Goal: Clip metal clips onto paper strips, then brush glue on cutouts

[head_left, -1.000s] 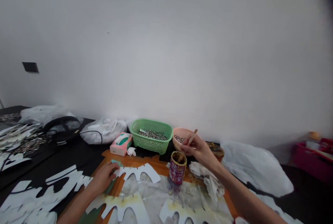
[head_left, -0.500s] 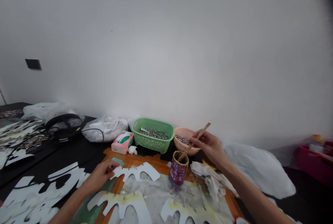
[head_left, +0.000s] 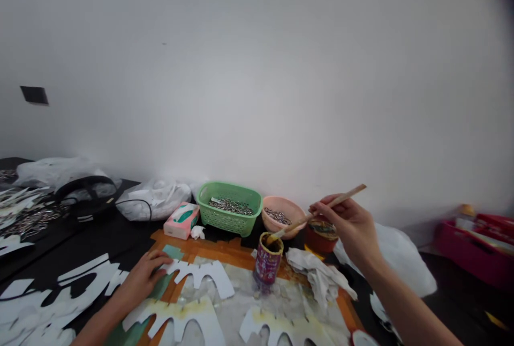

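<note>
Right hand [head_left: 347, 228] pinching wooden stick [head_left: 291, 228] between fingertips, long axis slanting down-left, lower tip reaching mouth of printed can [head_left: 268, 263]; left hand [head_left: 140, 279], fingers slightly apart, resting on white card cutout [head_left: 201, 273], sitting farther from can.

Two hands [head_left: 140, 279] [head_left: 349, 231], one wooden stick [head_left: 341, 197], one basket [head_left: 231, 223]

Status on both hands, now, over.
Left hand resting on white notched card cutout. Right hand gripping thin wooden stick, tip at mouth of purple printed tin can. Crumpled white cloth beside can.
</note>
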The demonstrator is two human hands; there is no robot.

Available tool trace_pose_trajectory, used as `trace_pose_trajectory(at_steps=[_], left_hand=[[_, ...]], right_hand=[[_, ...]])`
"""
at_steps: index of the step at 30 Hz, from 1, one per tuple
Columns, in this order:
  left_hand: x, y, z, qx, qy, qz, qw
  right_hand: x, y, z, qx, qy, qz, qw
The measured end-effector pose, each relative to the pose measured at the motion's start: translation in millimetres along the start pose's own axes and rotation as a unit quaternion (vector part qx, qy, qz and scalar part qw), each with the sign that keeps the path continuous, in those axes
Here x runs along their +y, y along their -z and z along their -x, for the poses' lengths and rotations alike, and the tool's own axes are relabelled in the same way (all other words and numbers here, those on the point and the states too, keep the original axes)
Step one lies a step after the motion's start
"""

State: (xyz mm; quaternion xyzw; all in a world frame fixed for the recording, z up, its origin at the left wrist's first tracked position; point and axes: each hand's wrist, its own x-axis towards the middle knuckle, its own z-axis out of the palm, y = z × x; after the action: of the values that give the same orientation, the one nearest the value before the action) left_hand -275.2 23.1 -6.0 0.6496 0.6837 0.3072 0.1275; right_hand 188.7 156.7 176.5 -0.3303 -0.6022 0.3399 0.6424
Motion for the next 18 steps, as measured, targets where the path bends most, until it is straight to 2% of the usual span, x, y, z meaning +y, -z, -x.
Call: trace_pose_trajectory(at_steps=[5, 11, 18], left_hand=[[-9.0, 9.2, 6.4, -0.018, -0.036, -0.014, 0.999], [-14.3, 8.2, -4.7, -0.053, -0.043, -0.023, 0.997], [-19.9, 1.8, -6.5, -0.043, -0.025, 0.003, 0.999]], right_hand=[[3.9, 16.2, 11.5, 0.064, 0.000, -0.032, 0.997], [13.9, 24.8, 29.9, 0.138, 0.001, -0.073, 0.988], [3.2, 22.4, 65.3, 0.146, 0.030, -0.071, 0.986]])
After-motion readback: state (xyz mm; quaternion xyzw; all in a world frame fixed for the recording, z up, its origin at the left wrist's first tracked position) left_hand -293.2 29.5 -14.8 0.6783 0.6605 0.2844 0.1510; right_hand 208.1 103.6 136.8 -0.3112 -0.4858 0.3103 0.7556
